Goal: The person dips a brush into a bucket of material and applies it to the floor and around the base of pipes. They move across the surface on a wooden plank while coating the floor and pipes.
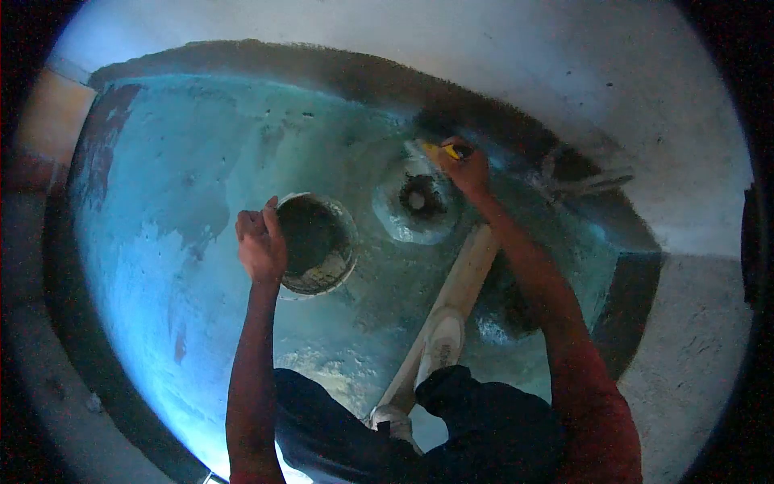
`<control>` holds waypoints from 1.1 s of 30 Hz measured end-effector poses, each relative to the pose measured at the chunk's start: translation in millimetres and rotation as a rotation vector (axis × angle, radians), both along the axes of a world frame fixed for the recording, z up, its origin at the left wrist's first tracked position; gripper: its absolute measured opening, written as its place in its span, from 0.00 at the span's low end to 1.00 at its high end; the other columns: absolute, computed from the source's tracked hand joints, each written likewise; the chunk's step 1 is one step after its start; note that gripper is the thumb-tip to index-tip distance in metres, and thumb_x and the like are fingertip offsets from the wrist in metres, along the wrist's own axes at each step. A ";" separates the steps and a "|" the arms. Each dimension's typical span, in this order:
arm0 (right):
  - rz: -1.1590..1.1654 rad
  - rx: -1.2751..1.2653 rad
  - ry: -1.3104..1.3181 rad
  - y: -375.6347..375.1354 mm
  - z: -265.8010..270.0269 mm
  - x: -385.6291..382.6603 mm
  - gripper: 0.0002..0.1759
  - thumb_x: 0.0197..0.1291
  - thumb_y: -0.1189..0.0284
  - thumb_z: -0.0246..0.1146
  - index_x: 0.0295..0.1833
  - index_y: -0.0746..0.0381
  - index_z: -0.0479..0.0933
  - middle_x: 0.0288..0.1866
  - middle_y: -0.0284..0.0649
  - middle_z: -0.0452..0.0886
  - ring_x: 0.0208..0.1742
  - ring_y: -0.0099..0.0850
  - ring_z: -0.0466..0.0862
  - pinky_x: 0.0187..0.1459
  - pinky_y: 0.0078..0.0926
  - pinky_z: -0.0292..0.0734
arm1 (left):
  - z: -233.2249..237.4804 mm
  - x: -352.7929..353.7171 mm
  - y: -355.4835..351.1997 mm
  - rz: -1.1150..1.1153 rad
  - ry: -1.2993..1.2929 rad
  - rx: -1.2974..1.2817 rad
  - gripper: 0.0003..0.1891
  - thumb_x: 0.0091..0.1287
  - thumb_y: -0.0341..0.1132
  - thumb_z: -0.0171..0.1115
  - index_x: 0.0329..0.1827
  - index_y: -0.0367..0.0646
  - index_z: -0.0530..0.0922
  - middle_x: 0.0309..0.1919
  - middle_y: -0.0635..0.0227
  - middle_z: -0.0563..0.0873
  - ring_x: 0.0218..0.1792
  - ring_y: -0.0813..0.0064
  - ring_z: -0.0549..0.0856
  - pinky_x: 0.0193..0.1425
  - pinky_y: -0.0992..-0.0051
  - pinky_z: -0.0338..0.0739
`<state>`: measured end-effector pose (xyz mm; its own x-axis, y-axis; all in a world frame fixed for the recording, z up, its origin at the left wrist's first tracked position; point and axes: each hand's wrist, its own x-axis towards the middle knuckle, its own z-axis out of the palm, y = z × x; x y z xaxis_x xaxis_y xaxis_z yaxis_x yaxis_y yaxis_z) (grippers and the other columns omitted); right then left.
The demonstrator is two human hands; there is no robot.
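My right hand (466, 168) is closed around a hand tool with a yellow and black handle (453, 151). Its pale working end reaches the wet greenish floor just above a round drain-like opening (418, 200), which has a pale, wet ring around it. What kind of tool it is, I cannot make out. My left hand (262, 246) is a fist with the thumb up, at the left rim of a round bucket (353, 242). Dark contents and some greyish paste show inside the bucket. Whether the fist grips the rim or something else is hidden.
A long pale pipe or board (451, 290) runs diagonally from my feet toward the opening, with a shoe (442, 343) over it. A dark band (322, 68) borders the greenish floor below a pale wall (516, 48). A pale tool-like object (597, 181) lies at the right edge.
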<state>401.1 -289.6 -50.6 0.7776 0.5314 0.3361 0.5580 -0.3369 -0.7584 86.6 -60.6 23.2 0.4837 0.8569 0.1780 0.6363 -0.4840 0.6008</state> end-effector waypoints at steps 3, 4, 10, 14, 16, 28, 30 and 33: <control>-0.256 0.036 0.352 -23.0 10.8 0.6 0.12 0.51 0.70 0.68 0.38 0.64 0.78 0.31 0.34 0.80 0.32 0.22 0.78 0.34 0.26 0.76 | 0.0 1.2 0.0 0.015 0.008 0.005 0.17 0.68 0.46 0.56 0.34 0.39 0.76 0.30 0.61 0.76 0.36 0.59 0.77 0.42 0.61 0.73; -0.227 -0.025 0.326 -33.1 9.8 2.1 0.12 0.51 0.69 0.69 0.38 0.64 0.77 0.31 0.34 0.80 0.33 0.22 0.78 0.35 0.27 0.76 | -0.1 -0.6 0.3 0.010 0.025 -0.002 0.16 0.68 0.46 0.55 0.36 0.40 0.77 0.30 0.61 0.76 0.36 0.59 0.77 0.41 0.61 0.73; -0.242 -0.163 0.412 -104.2 -30.3 -9.8 0.16 0.51 0.66 0.69 0.42 0.62 0.75 0.33 0.37 0.80 0.34 0.27 0.79 0.39 0.30 0.77 | -10.2 -10.7 6.3 -0.125 0.080 0.169 0.14 0.70 0.41 0.49 0.50 0.51 0.81 0.32 0.62 0.75 0.38 0.60 0.77 0.42 0.63 0.72; -0.211 -0.146 0.366 -128.1 -19.2 -46.8 0.18 0.52 0.66 0.69 0.45 0.63 0.74 0.33 0.39 0.81 0.34 0.28 0.80 0.38 0.28 0.76 | -4.7 -8.7 5.4 -0.145 0.136 0.148 0.15 0.71 0.40 0.47 0.50 0.52 0.82 0.33 0.62 0.76 0.39 0.61 0.76 0.44 0.62 0.72; -0.187 -0.020 0.329 -122.9 -1.5 -62.7 0.16 0.52 0.69 0.69 0.43 0.63 0.75 0.30 0.35 0.81 0.32 0.23 0.79 0.36 0.24 0.75 | -7.5 -9.5 5.4 -0.145 0.119 0.162 0.15 0.71 0.40 0.47 0.50 0.52 0.82 0.33 0.62 0.76 0.39 0.61 0.76 0.44 0.62 0.72; -0.441 0.087 0.287 -149.0 -76.0 -74.7 0.14 0.59 0.60 0.61 0.43 0.60 0.76 0.42 0.40 0.81 0.43 0.36 0.80 0.47 0.35 0.75 | -15.4 -21.4 18.7 -0.292 0.252 0.355 0.15 0.68 0.35 0.51 0.55 0.54 0.79 0.34 0.65 0.76 0.37 0.66 0.76 0.45 0.66 0.73; -0.514 0.023 0.395 -140.2 -30.3 -106.2 0.13 0.54 0.67 0.66 0.43 0.61 0.77 0.41 0.39 0.82 0.44 0.31 0.80 0.46 0.29 0.75 | -24.6 -23.7 24.4 -0.280 0.193 0.248 0.15 0.68 0.35 0.52 0.55 0.54 0.79 0.35 0.65 0.76 0.36 0.66 0.76 0.45 0.67 0.73; -0.515 -0.058 0.295 -147.9 -73.0 -153.6 0.12 0.52 0.71 0.68 0.41 0.63 0.78 0.38 0.38 0.82 0.42 0.27 0.81 0.44 0.27 0.75 | -32.0 -25.0 29.1 -0.231 0.045 0.059 0.14 0.69 0.36 0.51 0.54 0.52 0.80 0.34 0.65 0.76 0.36 0.67 0.77 0.45 0.68 0.72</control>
